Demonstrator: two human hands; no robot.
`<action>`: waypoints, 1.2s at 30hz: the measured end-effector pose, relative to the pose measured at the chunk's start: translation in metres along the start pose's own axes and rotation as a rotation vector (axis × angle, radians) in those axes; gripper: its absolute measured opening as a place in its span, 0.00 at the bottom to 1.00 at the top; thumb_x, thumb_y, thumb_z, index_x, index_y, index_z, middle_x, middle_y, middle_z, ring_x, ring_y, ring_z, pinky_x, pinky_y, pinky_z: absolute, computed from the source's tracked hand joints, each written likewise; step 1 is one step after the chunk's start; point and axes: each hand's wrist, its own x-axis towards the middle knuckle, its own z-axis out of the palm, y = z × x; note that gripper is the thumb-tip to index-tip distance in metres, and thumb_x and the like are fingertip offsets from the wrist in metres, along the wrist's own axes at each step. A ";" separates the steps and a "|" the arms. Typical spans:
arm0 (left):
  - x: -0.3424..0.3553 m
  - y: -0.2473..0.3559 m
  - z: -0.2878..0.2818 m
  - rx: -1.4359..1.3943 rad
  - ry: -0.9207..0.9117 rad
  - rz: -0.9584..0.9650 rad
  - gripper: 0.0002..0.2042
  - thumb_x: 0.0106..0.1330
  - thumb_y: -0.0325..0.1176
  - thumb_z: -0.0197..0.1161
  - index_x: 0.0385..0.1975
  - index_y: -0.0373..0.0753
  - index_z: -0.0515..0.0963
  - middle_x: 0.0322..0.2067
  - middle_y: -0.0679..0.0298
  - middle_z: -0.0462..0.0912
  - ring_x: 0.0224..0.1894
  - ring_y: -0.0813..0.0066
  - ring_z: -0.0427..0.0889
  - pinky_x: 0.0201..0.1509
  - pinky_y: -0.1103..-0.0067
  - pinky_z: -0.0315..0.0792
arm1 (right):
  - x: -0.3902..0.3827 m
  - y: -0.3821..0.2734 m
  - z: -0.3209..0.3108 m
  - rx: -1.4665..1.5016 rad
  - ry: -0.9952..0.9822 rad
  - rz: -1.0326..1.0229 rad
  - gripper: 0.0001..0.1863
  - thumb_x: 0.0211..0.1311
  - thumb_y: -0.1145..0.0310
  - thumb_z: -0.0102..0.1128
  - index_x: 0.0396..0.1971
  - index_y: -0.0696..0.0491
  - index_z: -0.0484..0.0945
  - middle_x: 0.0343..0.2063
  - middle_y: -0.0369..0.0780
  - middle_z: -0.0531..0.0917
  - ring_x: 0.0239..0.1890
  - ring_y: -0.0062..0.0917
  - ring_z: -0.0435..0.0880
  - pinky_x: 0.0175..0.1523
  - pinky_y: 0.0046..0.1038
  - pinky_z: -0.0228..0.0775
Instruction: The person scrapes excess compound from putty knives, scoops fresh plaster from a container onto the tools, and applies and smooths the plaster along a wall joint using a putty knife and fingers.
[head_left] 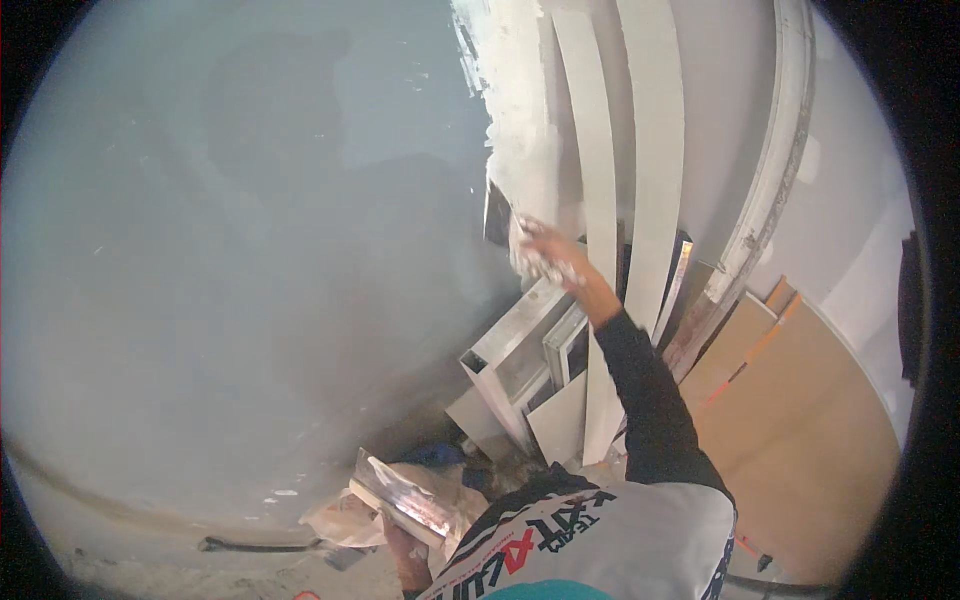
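High on the grey wall (pixel 300 230), my right hand (pixel 550 258), smeared with white, is closed round a putty knife (pixel 496 213). Its blade lies on or close against the wall, at the lower part of a rough-edged white filler strip (pixel 520 120). My left hand (pixel 406 552) is low, near my body, with its fingers partly hidden. It grips a wide steel plastering blade (pixel 405 498) with a pale back edge; whitish smears show on the shiny metal.
Long pale boards (pixel 655 130) lean upright beside the filler strip. Below my right arm stand a white box-shaped profile (pixel 515 325) and other offcuts. Brown sheets (pixel 800 400) lean at right. A crumpled bag (pixel 335 515) and a dark bar (pixel 250 547) lie low at left.
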 end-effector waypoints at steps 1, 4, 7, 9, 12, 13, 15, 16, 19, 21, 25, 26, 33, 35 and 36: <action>0.008 -0.004 -0.015 0.224 -0.024 0.118 0.30 0.75 0.57 0.41 0.62 0.36 0.64 0.52 0.50 0.77 0.49 0.54 0.80 0.53 0.61 0.79 | -0.022 0.016 0.004 0.024 0.004 0.066 0.37 0.62 0.78 0.58 0.71 0.58 0.55 0.32 0.40 0.79 0.26 0.22 0.79 0.27 0.27 0.76; 0.007 -0.007 0.002 0.336 -0.085 0.180 0.30 0.76 0.56 0.40 0.63 0.35 0.64 0.54 0.50 0.76 0.51 0.54 0.80 0.55 0.61 0.78 | -0.064 0.083 -0.007 0.031 0.008 0.151 0.36 0.62 0.77 0.56 0.70 0.59 0.56 0.31 0.36 0.77 0.26 0.20 0.79 0.27 0.24 0.75; 0.002 -0.002 0.007 0.108 -0.103 0.067 0.30 0.77 0.56 0.37 0.63 0.34 0.63 0.55 0.49 0.75 0.53 0.53 0.79 0.57 0.61 0.77 | -0.064 0.142 -0.021 0.162 -0.019 0.189 0.32 0.62 0.77 0.55 0.67 0.59 0.60 0.31 0.36 0.78 0.26 0.20 0.79 0.27 0.24 0.75; 0.009 -0.005 -0.009 0.081 -0.126 0.069 0.31 0.77 0.56 0.36 0.64 0.33 0.62 0.55 0.48 0.75 0.53 0.51 0.78 0.58 0.60 0.76 | -0.053 0.170 -0.031 0.128 0.096 0.160 0.29 0.63 0.75 0.56 0.65 0.56 0.62 0.30 0.37 0.77 0.24 0.21 0.78 0.27 0.24 0.75; 0.021 -0.009 -0.022 0.563 -0.266 0.156 0.31 0.77 0.56 0.35 0.64 0.33 0.62 0.55 0.48 0.75 0.53 0.52 0.79 0.58 0.59 0.76 | -0.010 0.229 -0.112 0.080 0.288 -0.112 0.31 0.64 0.72 0.58 0.66 0.52 0.61 0.32 0.38 0.78 0.23 0.22 0.78 0.29 0.27 0.75; 0.017 -0.008 -0.022 0.574 -0.249 0.160 0.31 0.77 0.56 0.35 0.64 0.33 0.62 0.55 0.48 0.75 0.53 0.52 0.79 0.58 0.59 0.76 | 0.005 0.225 -0.111 0.100 0.265 -0.115 0.32 0.64 0.70 0.60 0.67 0.50 0.61 0.34 0.39 0.79 0.24 0.24 0.79 0.30 0.29 0.75; 0.004 -0.010 -0.012 1.025 -0.077 0.402 0.31 0.77 0.56 0.35 0.63 0.34 0.63 0.55 0.49 0.75 0.54 0.53 0.78 0.58 0.60 0.76 | 0.046 0.210 -0.110 0.009 0.276 -0.097 0.32 0.63 0.68 0.62 0.67 0.48 0.61 0.36 0.41 0.80 0.23 0.25 0.78 0.31 0.31 0.75; -0.004 -0.007 -0.005 1.040 -0.059 0.402 0.31 0.77 0.56 0.35 0.63 0.34 0.63 0.55 0.49 0.75 0.54 0.53 0.78 0.58 0.60 0.76 | 0.071 0.207 -0.109 -0.101 0.308 -0.075 0.32 0.64 0.67 0.62 0.67 0.47 0.61 0.36 0.41 0.80 0.23 0.25 0.78 0.30 0.30 0.75; -0.004 -0.011 0.015 0.081 -0.033 -0.026 0.29 0.77 0.55 0.37 0.62 0.36 0.64 0.54 0.51 0.75 0.53 0.54 0.78 0.58 0.62 0.76 | 0.147 0.223 -0.193 -0.540 0.442 -0.605 0.31 0.62 0.70 0.60 0.65 0.47 0.64 0.28 0.38 0.77 0.21 0.22 0.76 0.26 0.26 0.72; 0.006 -0.025 0.018 -0.033 -0.110 -0.183 0.28 0.77 0.54 0.40 0.62 0.37 0.65 0.54 0.53 0.75 0.53 0.56 0.77 0.57 0.63 0.76 | 0.165 0.149 -0.305 -0.927 0.716 -0.714 0.30 0.60 0.72 0.59 0.64 0.48 0.66 0.25 0.37 0.76 0.21 0.22 0.75 0.25 0.26 0.71; -0.023 -0.004 -0.006 0.157 0.095 0.060 0.26 0.76 0.53 0.44 0.62 0.38 0.66 0.55 0.54 0.74 0.54 0.57 0.76 0.55 0.63 0.76 | 0.202 0.177 -0.120 0.287 0.474 -0.199 0.29 0.58 0.73 0.59 0.62 0.50 0.66 0.24 0.36 0.74 0.21 0.23 0.75 0.23 0.27 0.71; -0.018 -0.008 -0.020 0.160 0.090 0.052 0.26 0.76 0.53 0.44 0.62 0.38 0.66 0.55 0.54 0.74 0.54 0.57 0.76 0.55 0.63 0.76 | 0.202 0.163 -0.117 0.087 0.544 -0.250 0.30 0.58 0.74 0.58 0.62 0.51 0.64 0.27 0.36 0.74 0.21 0.23 0.75 0.22 0.26 0.70; -0.001 -0.021 -0.034 0.371 -0.028 0.060 0.29 0.76 0.57 0.40 0.67 0.43 0.62 0.61 0.56 0.73 0.59 0.54 0.75 0.64 0.57 0.70 | 0.161 0.202 -0.075 -0.222 0.662 -0.414 0.30 0.58 0.71 0.55 0.62 0.58 0.63 0.53 0.50 0.72 0.51 0.37 0.76 0.55 0.35 0.71; -0.013 -0.008 0.004 -0.016 0.078 0.013 0.29 0.76 0.57 0.40 0.67 0.42 0.62 0.60 0.56 0.73 0.59 0.55 0.74 0.64 0.58 0.69 | 0.130 0.198 -0.017 -0.271 0.536 -0.352 0.29 0.58 0.71 0.55 0.62 0.57 0.65 0.56 0.50 0.71 0.52 0.38 0.77 0.56 0.36 0.70; -0.011 -0.006 0.010 0.085 0.086 0.045 0.30 0.73 0.59 0.46 0.63 0.40 0.64 0.56 0.56 0.75 0.56 0.59 0.76 0.60 0.62 0.72 | 0.107 0.181 -0.010 -0.180 0.404 -0.119 0.29 0.59 0.70 0.55 0.62 0.57 0.66 0.55 0.51 0.72 0.52 0.40 0.77 0.56 0.37 0.71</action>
